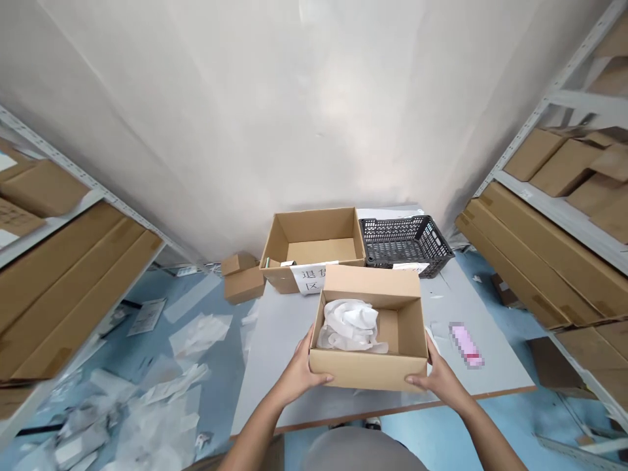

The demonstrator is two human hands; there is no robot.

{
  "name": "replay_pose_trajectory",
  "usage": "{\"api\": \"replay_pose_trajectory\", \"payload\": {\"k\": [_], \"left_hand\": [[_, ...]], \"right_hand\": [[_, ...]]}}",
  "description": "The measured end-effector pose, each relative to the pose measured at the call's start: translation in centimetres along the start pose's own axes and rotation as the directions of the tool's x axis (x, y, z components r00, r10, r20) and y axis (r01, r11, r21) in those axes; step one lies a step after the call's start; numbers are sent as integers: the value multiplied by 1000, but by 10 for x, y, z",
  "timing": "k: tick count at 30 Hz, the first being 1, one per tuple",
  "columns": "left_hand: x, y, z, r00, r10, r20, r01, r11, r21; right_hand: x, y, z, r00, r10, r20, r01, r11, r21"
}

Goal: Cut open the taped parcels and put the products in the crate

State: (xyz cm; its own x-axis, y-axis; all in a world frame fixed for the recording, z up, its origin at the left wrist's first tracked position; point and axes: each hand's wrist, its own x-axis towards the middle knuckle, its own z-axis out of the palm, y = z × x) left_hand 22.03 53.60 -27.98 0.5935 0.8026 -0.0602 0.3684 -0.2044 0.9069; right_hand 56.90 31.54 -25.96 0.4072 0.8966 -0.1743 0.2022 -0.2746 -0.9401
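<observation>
Between my two hands is an open cardboard box point(367, 369), its back flap standing up. Crumpled white packing paper point(350, 324) fills its left part, while the bare cardboard floor shows on the right. My left hand point(299, 366) grips the box's left side, with the thumb on the front face. On the opposite side, my right hand point(436, 373) holds the right front corner, thumb also on the front. Fingers of both hands are partly hidden behind the box's sides. Whether the box rests on the table or is slightly lifted, I cannot tell.
Behind it on the grey table point(275, 340) stand a larger open carton point(318, 222) with a paper label and a black plastic crate point(407, 242). A blurred pink item point(466, 345) lies at right. Shelves of cartons flank both sides; plastic wrap point(157, 412) litters the left floor.
</observation>
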Motion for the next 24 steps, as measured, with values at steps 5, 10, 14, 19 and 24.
{"api": "replay_pose_trajectory", "payload": {"k": [5, 10, 14, 19, 24], "left_hand": [[14, 0, 15, 990, 53, -132, -29, 983, 183], [29, 29, 46, 986, 131, -101, -118, 984, 133], [50, 59, 91, 988, 141, -70, -137, 989, 60], [94, 101, 156, 985, 141, 99, -121, 975, -187], [127, 129, 189, 977, 160, 144, -143, 982, -126]], "right_hand": [[-14, 18, 7, 958, 37, -283, -89, 980, -176], [-29, 38, -14, 903, -7, -429, -51, 991, -124], [-39, 45, -54, 843, -65, -534, -11, 990, -137], [-38, 40, -107, 807, -28, -590, 75, 996, 55], [-29, 47, -148, 790, 3, -613, 32, 998, 46]]}}
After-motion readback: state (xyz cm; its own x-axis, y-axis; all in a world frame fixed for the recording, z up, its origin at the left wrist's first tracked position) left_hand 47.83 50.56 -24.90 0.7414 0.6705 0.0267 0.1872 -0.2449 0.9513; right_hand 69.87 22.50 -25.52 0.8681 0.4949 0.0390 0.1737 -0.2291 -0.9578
